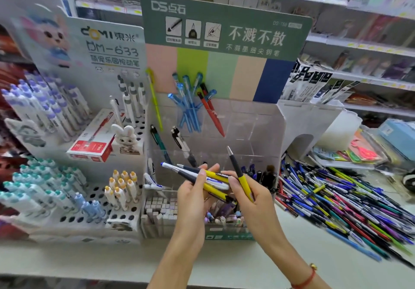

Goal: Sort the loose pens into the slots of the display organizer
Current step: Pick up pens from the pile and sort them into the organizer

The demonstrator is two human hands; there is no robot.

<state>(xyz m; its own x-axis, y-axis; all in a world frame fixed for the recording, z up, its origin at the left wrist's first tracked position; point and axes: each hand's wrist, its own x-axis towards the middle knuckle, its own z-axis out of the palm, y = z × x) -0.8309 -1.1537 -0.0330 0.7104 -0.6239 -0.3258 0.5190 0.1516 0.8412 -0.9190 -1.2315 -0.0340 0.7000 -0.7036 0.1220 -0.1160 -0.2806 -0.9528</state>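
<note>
Both hands grasping pens before clear acrylic slotted organizer [265,131].
Left hand [193,196] clasps several yellow-and-navy pens [202,176]; right hand [253,192] pinches one yellow-and-black pen [239,174].

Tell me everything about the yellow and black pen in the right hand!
The pen has a yellow lower body, a black upper half and a silvery tip. It looks like smooth plastic. It stands nearly upright, leaning a little left, tip up. The right hand pinches its yellow part between thumb and fingers. It is held in front of the clear display organizer, not in a slot yet.
</note>
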